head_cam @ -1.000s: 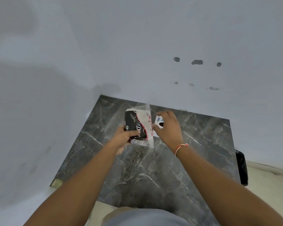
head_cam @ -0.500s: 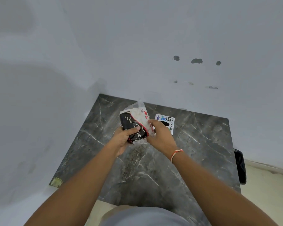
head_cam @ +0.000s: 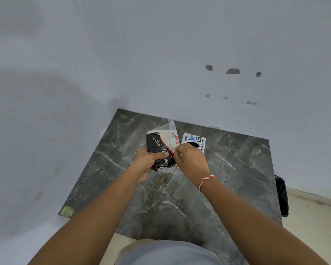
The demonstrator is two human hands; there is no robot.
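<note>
A black packet [head_cam: 154, 145] with white lettering sits inside a clear plastic wrapper above the dark marble table [head_cam: 237, 178]. My left hand [head_cam: 148, 162] grips the packet's lower part, thumb across its front. My right hand [head_cam: 191, 161] pinches the white flap [head_cam: 170, 139] of the wrapper, printed with red marks, at the packet's right edge. The wrapper's tip [head_cam: 171, 124] points up toward the wall.
A white card [head_cam: 196, 140] with a logo and black print lies on the table just behind my right hand. A black object [head_cam: 282, 196] hangs off the table's right edge. Grey walls close in at the left and the back.
My right hand has come in from behind the packet and taken the wrapper flap at its right edge. The packet has tilted and dropped slightly toward me.
</note>
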